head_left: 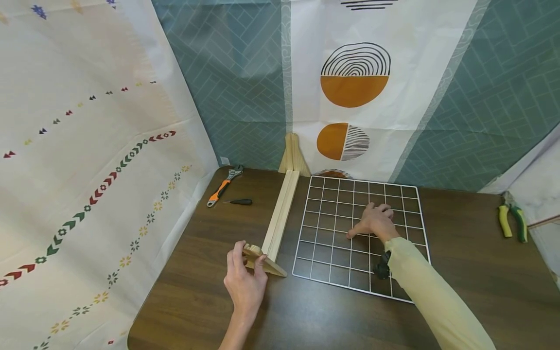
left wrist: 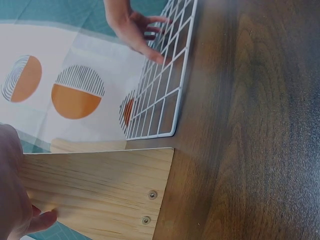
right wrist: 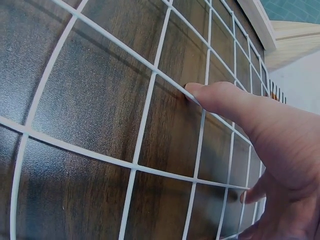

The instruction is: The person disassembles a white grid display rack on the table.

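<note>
My left hand grips the top of a near wooden end panel, thumb on one side and fingers on the other. In the left wrist view, two screw heads show near this panel's lower edge. A long wooden bar runs from it to a flared wooden end panel against the backdrop. To the right, a white wire grid lies on the table. My right hand rests on the grid with fingers spread, the thumb touching a wire in the right wrist view.
An orange-handled adjustable wrench and a black screwdriver lie left of the wooden bar. Pliers with yellow and green handles lie at the table's far right. Patterned cloth hangs behind and along the left side.
</note>
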The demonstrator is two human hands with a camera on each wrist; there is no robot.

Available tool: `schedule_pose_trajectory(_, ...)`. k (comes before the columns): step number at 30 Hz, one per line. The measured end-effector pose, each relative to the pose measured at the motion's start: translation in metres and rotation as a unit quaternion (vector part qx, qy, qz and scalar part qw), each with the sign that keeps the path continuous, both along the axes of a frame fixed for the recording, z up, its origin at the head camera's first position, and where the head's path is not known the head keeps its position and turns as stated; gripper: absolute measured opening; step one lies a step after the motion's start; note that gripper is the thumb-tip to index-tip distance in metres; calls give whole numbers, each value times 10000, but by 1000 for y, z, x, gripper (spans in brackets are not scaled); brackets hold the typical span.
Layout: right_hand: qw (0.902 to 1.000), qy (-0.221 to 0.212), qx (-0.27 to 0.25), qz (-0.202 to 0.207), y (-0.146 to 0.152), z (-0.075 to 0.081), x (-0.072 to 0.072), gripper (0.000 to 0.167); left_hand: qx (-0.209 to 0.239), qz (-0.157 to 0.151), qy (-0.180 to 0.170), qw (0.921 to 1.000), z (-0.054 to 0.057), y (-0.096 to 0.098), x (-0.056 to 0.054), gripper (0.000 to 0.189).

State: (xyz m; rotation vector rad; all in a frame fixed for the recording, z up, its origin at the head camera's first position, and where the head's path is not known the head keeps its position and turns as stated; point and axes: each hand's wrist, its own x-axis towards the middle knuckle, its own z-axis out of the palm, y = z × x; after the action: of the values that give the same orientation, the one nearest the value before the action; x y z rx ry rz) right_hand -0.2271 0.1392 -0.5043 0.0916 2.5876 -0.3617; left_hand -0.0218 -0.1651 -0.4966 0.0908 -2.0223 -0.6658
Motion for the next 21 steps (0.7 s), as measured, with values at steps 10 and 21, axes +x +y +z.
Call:
schedule_pose_trajectory(10, 9999, -25, 32, -98, 5, 0, 6, 142, 14, -110, 44, 9999, 0, 1, -2, 58)
schedule_pose_trajectory(21, 9949, 879, -301, 385, 30, 17, 20, 127, 188, -119, -448, 9987, 7, -5, 7, 60)
